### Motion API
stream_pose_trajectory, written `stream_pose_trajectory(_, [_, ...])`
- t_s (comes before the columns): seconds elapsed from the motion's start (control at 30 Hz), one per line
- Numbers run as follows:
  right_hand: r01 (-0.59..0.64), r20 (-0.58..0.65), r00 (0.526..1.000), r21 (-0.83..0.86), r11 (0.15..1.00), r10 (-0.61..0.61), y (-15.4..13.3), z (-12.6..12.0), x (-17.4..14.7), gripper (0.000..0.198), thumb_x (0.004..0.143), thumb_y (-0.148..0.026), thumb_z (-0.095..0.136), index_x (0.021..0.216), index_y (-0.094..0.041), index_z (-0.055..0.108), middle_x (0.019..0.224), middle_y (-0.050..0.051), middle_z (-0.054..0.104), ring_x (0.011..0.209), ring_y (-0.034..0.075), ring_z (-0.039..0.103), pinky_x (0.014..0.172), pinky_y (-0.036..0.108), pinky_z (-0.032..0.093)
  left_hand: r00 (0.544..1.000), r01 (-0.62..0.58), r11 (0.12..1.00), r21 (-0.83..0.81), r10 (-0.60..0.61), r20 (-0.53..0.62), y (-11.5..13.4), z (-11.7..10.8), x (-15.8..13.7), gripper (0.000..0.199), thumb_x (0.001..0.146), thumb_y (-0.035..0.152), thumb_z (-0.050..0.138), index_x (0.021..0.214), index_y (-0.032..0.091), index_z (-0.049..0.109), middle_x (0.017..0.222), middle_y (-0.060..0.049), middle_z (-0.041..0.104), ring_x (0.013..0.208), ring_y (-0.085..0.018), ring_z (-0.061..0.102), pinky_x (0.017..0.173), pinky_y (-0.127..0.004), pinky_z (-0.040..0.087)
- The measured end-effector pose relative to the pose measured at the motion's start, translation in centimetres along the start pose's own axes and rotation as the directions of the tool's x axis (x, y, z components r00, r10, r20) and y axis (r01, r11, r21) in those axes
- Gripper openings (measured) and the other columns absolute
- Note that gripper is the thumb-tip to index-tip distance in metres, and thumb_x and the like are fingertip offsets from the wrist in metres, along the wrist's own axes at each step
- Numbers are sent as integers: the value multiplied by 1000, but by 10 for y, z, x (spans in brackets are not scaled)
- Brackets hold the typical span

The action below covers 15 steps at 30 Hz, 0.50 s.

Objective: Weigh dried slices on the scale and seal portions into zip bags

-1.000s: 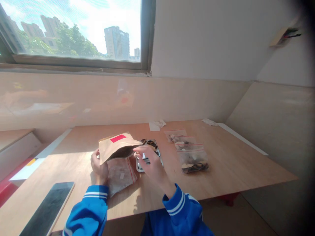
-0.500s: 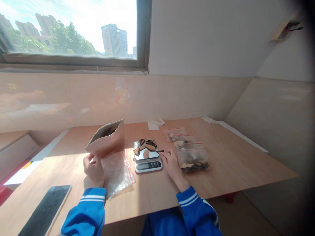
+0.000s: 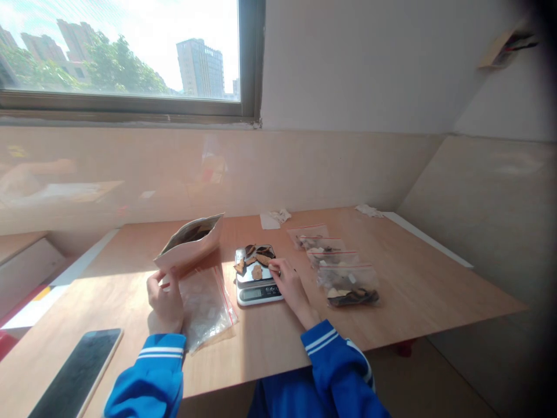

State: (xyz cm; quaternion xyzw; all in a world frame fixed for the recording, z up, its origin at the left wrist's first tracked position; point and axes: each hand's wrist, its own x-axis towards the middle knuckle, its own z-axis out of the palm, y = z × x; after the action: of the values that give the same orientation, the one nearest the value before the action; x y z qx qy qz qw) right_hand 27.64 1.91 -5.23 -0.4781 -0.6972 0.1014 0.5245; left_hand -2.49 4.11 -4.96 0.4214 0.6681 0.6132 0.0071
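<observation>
A white digital kitchen scale (image 3: 260,294) stands on the table with several dried brown slices (image 3: 257,271) on its mirrored plate. My right hand (image 3: 290,287) is over the plate's right edge, thumb and fingers pinched on a dark dried slice mostly hidden by the fingertips. To the left, a kraft paper bag (image 3: 191,252) stands tilted with its mouth open and dark contents inside. My left hand (image 3: 166,299) has its fingers closed at the bag's lower left edge. Clear zip bags (image 3: 209,307) lie flat between my left hand and the scale.
Several filled zip bags (image 3: 353,284) lie in an overlapping row right of the scale, the nearest holding dark and pale slices. A phone (image 3: 76,374) rests at the table's front left. Crumpled paper (image 3: 281,216) lies at the back, near the wall.
My right hand has moved left from beside the scale onto its plate's edge, bringing the dark slice along. The nearest filled zip bag has shifted slightly right. My left hand stays at the paper bag.
</observation>
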Motion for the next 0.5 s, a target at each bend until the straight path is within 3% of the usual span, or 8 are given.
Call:
stream_pose_trajectory(0.1, [65,42,997,-34,997,-64,-2,-2,-2,24,93,-18,44,107,-24,62,107,7,67,105,22,62,92,39,51,1000,-10,1000,19,10,-1,0,0,0,40,84,54,52,101,18,57,98,-9,63,77,-19,61,72,-33,51])
stream_pose_trajectory(0.2, [88,8,996,-51,995,-88,-2,-9,-10,30,94,-16,40,113,-25,62,112,7,67,111,21,59,97,40,47,999,3,999,52,-5,46,2,-3,-2,42,85,55,49,106,20,57,102,-10,64,82,-22,62,73,-35,51])
stream_pose_trajectory(0.4, [-56,-115,992,-101,993,44,16,-24,-29,34,89,-9,36,108,-21,62,103,8,66,100,22,59,90,40,48,977,31,979,203,-72,201,9,-10,2,49,91,58,34,117,21,52,111,-14,64,90,-29,63,74,-41,49])
stream_pose_trajectory(0.5, [-95,-104,991,-142,985,80,26,-25,-31,36,85,-6,36,103,-20,64,102,8,65,101,23,58,91,41,46,973,-36,919,393,-58,224,16,-10,15,50,92,57,28,114,20,52,100,-15,67,84,-32,63,73,-46,46])
